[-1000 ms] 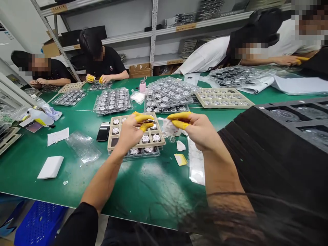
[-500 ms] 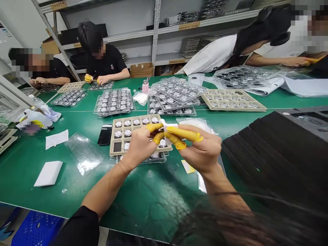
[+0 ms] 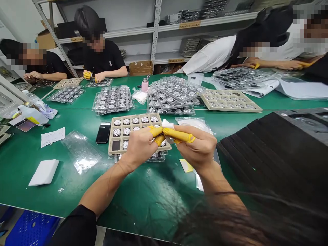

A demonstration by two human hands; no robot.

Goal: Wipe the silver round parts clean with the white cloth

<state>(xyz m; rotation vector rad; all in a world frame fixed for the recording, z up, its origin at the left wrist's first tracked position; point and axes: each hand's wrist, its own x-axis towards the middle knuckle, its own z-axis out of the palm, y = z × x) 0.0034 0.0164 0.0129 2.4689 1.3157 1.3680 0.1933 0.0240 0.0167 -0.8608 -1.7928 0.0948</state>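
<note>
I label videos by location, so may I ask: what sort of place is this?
Probably an assembly or inspection workshop: several people work along a green table, stacked trays hold rows of round parts, and metal shelves stand behind.

The table (image 3: 143, 191) is green, the near tray (image 3: 113, 151) beige, the cloth (image 3: 167, 124) white and the finger cots (image 3: 179, 135) yellow.

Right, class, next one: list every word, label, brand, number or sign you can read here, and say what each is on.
None can be read with certainty.
Orange shelf labels: characters, too blurred to quote.
Paper slip: faint marks, too small to read.
Black T-shirt: small chest mark, too small to make out.
White cloth in the right hand: no lettering shows.
</note>
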